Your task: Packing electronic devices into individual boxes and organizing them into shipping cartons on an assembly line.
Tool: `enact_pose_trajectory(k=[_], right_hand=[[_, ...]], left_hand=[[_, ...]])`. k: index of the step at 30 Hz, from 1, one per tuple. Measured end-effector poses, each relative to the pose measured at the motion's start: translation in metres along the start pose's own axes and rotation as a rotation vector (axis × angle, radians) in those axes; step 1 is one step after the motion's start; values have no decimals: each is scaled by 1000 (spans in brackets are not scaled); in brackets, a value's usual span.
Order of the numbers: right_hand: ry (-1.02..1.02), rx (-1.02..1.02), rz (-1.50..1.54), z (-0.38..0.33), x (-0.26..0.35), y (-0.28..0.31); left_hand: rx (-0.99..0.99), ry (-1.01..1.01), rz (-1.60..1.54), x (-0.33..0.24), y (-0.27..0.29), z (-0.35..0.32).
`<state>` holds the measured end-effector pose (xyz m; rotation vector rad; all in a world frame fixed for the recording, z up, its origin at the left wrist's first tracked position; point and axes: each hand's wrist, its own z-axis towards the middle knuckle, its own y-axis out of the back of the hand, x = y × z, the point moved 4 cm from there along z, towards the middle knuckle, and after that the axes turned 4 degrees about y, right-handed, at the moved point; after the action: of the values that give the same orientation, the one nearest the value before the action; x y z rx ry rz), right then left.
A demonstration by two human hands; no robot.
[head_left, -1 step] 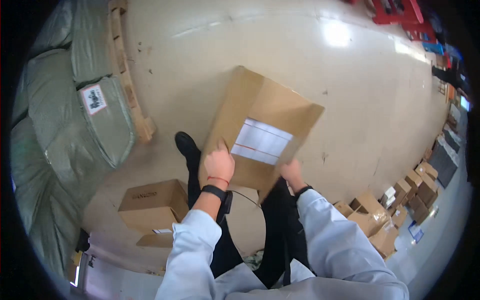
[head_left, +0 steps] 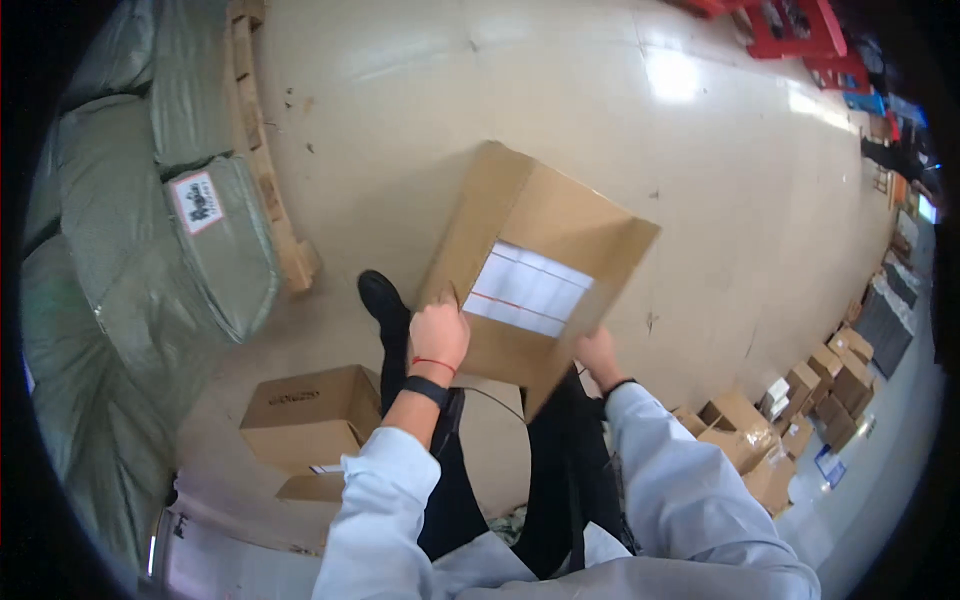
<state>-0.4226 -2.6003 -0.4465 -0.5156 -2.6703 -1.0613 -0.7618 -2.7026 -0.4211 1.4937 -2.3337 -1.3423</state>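
Note:
A brown piece of cardboard (head_left: 560, 210), creased into panels like a carton or its flaps, hangs tilted in front of me above the floor. A white printed sheet (head_left: 530, 288) with a red line lies on its middle panel. My left hand (head_left: 440, 333), with a red string and a black band at the wrist, grips the left panel near its lower edge. My right hand (head_left: 597, 356) is closed on the right panel's lower edge; its fingertips are partly hidden. Below and to the left, an open carton (head_left: 310, 415) rests on the floor.
Large green wrapped bales (head_left: 130, 240) are stacked at the left, beside a wooden pallet (head_left: 270, 170). Several cardboard boxes (head_left: 740, 425) stand at the lower right. Red plastic stools (head_left: 800, 30) are at the far right. My black shoe (head_left: 380, 297) is left of the cardboard.
The cardboard has shifted slightly right and down in the picture, and its side panels stand at a sharper angle to the middle. Both hands keep their grip.

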Motion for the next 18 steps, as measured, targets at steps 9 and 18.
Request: enact_pose_trajectory(k=[9, 18], right_hand=[[120, 136, -52, 0, 155, 18], [742, -101, -318, 132, 389, -65]], left_hand=[[22, -80, -123, 129, 129, 60], [-334, 11, -523, 254, 227, 175]])
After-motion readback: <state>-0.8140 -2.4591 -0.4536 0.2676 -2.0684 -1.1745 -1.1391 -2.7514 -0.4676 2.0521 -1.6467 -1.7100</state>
